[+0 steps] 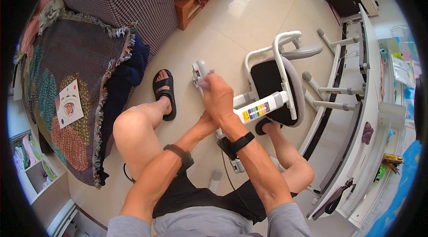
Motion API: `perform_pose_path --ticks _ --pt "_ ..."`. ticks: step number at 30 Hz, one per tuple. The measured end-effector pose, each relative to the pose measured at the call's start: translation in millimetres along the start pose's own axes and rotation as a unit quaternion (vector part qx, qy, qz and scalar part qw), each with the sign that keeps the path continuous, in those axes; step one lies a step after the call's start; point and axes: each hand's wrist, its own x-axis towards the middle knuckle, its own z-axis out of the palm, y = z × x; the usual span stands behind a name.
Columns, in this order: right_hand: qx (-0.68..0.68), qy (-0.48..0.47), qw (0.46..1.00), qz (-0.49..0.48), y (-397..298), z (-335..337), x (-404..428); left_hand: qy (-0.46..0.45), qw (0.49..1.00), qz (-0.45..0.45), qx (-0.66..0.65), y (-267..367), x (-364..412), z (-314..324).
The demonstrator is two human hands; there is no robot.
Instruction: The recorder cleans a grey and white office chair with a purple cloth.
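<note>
A chair with a white tubular frame and a dark seat underside lies tipped over on the floor in front of me. My right hand is closed on a crumpled purplish cloth, which lies against a light-grey caster at the end of the chair's base. Lower down, beneath my right wrist, my left hand is mostly hidden by the right forearm and seems to be at the chair's base; its fingers do not show. A white chair post bears a coloured label.
A white desk with tubular legs and shelves stands on the right. A patterned fringed blanket bearing a printed card covers furniture on the left. A wooden block-like piece stands at the top. A thin cable hangs near my knees.
</note>
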Motion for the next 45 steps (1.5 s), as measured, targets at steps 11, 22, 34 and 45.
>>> perform_pose_path --ticks 11,22,34,45 --pt "0.402 -0.074 0.844 0.347 34 -10 25 0.037 0.999 -0.010 0.033 -9 5 0" --pt "-0.022 -0.068 0.996 0.049 11 8 -18 0.018 0.999 0.002 0.030 -14 2 -5" --pt "-0.041 -0.111 0.992 0.038 8 -28 -73 -0.037 0.994 0.002 0.103 -3 -11 -14" --pt "0.052 -0.093 0.994 0.019 -2 -85 -101 0.017 0.984 -0.178 0.001 53 -49 -18"
